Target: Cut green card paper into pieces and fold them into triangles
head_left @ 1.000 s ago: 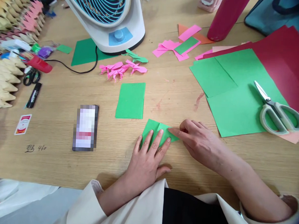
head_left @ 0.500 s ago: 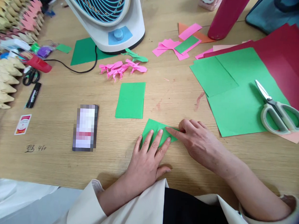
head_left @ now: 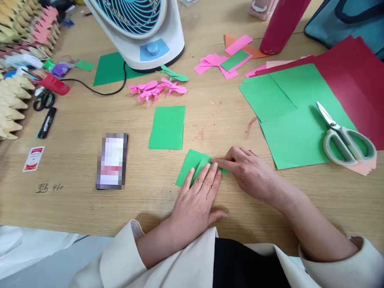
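A folded piece of green paper [head_left: 193,159] lies on the table in front of me, with a fold line running through it. My left hand [head_left: 194,197] rests flat over its lower part, fingers stretched out and thumb apart. From the right, my right hand [head_left: 249,172] is at the paper's upper right part, the index fingertip pressed on it close to the left fingertips. The other right fingers are curled in and the thumb is hidden. Beyond the hands lies a green paper rectangle [head_left: 167,127].
Scissors [head_left: 341,140] lie on large green sheets [head_left: 302,136] at right, over red paper [head_left: 356,96]. A phone [head_left: 112,161] is at left. Pink folded figures [head_left: 153,89] stand before a fan [head_left: 151,49]. A magenta bottle [head_left: 281,27] stands at the back.
The left hand has slid right across the paper and its fingers have come closer together, baring more of the left side. The right index finger stays on the paper. The view has shifted slightly.
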Demonstrator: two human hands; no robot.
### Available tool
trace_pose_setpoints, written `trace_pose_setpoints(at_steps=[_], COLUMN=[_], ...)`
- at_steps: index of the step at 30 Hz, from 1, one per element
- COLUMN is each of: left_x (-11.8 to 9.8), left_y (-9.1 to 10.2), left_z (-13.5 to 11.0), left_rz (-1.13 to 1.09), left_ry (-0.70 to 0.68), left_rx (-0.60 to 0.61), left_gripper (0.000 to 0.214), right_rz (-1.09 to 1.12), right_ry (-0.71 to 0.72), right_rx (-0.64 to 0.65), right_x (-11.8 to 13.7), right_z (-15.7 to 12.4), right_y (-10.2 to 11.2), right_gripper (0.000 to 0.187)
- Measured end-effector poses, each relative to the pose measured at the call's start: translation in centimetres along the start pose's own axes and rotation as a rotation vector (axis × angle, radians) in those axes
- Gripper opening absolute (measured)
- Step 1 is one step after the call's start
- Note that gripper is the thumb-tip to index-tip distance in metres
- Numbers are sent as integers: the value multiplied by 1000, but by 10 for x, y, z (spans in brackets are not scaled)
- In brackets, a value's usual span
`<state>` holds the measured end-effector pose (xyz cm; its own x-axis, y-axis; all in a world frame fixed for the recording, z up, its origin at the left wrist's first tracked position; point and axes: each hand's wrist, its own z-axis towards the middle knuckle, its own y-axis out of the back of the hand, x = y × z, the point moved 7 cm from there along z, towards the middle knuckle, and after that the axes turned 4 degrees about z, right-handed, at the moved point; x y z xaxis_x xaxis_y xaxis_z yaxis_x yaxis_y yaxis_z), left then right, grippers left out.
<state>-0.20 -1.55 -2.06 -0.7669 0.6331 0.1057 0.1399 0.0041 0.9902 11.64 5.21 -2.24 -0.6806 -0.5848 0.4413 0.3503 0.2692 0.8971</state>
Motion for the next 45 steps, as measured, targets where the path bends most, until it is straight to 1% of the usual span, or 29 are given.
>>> trace_pose_setpoints(at_steps=[6, 10, 12, 17, 22, 24, 28, 36, 41, 45], left_x=[-8, -18, -22, -31, -36, -37, -38, -38, -36, -32], left_y=[-1, -2, -3, -3, -1, 0, 0, -5, -10, -13], left_z=[3, 11, 16, 25, 29, 31, 31, 27, 18, 8], left_rz=[-20, -68, -87, -98, -89, -89, -90, -88, -84, -77], left_ry=[0, -25, -11, 104, 244, 270, 259, 213, 210, 206], left_rx=[-33, -50, -56, -53, -48, -39, -39, -67, -78, -82], left_gripper=[88, 88, 89, 93, 89, 87, 85, 90, 92, 93], right_rz=[174, 225, 238, 287, 293, 288, 288, 199, 204, 203], right_ry=[32, 37, 31, 11, 15, 17, 21, 31, 36, 39], right_rx=[9, -9, -14, -20, -17, -20, -37, -9, -17, -39], right_x=[-9, -12, -11, -10, -11, -11, -12, -12, -10, -9], right_z=[4, 6, 7, 8, 9, 9, 8, 8, 7, 6], right_y=[-2, -2, 0, 4, 3, 2, 3, 1, 1, 3], right_gripper=[52, 49, 49, 46, 45, 45, 44, 47, 45, 47])
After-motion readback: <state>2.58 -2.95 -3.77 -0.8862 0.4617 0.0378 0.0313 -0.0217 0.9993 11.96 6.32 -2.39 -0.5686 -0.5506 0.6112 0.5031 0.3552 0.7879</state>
